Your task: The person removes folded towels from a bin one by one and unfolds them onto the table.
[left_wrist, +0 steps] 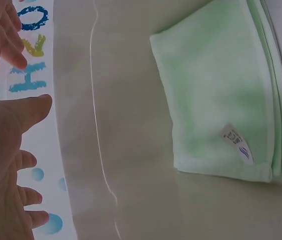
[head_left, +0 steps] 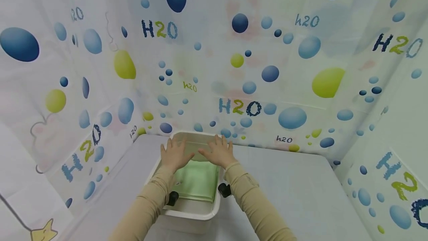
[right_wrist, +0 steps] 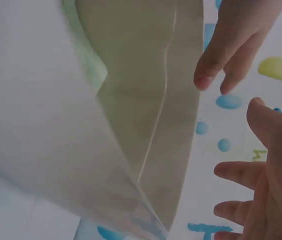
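Note:
Inside a white rectangular bin point(head_left: 190, 215) lies a folded pale green towel point(head_left: 197, 179). Its small white label point(left_wrist: 238, 142) shows in the left wrist view. My left hand point(head_left: 174, 153) is held above the bin's far left part, fingers spread and holding nothing. Over the far right side hovers my right hand point(head_left: 219, 151), also with spread fingers and nothing in it. The two thumbs point toward each other, with a gap between them. In the right wrist view only a corner of the towel point(right_wrist: 93, 70) shows past the bin wall point(right_wrist: 41, 125).
The bin stands on a white table point(head_left: 284, 185) near its back edge. Behind and at both sides hangs a white curtain point(head_left: 214, 58) printed with blue and green bubbles and H2O lettering. Black wrist-camera mounts point(head_left: 224, 190) sit by the wrists.

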A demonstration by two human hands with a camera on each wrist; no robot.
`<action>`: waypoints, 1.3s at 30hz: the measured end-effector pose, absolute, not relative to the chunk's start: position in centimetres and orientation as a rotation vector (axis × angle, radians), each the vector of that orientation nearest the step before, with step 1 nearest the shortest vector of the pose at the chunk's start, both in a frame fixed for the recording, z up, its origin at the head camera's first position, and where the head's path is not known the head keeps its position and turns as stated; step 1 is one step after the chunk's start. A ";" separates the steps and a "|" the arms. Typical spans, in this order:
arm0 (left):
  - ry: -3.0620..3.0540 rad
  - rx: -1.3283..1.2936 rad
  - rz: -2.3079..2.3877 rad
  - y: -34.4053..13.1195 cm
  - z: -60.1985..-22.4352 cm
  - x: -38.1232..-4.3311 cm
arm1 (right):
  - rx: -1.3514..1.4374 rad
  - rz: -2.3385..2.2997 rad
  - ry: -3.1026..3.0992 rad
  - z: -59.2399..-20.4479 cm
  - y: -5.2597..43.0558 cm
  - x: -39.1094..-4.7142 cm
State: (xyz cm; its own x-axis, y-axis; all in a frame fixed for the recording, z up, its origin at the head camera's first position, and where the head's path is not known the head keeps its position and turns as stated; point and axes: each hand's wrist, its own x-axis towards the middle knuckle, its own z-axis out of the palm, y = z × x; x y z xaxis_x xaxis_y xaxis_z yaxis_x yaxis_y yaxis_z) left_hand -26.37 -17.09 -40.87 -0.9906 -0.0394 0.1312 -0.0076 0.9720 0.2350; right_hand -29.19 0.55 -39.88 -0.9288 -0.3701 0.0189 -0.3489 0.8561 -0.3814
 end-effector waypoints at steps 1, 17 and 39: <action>-2.983 0.051 -0.355 -17.4 -40.9 -26.4 | -0.584 -0.598 2.985 -39.8 0.4 -29.2; -3.005 0.160 -0.395 -21.5 -41.2 -25.6 | -0.703 -0.673 2.954 -37.8 -3.9 -28.3; -3.037 0.136 -0.778 -23.2 -43.5 -25.9 | -0.574 -0.761 3.002 -42.2 -7.7 -27.6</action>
State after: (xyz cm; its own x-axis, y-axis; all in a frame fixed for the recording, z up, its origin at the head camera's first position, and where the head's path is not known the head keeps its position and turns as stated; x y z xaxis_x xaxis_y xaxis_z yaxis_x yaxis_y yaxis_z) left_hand -25.87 -23.15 -43.48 -0.9962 -0.0849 -0.0177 -0.0829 0.8733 0.4801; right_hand -27.63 -7.69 -42.18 -0.9336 -0.3454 0.0955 -0.3492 0.8169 -0.4590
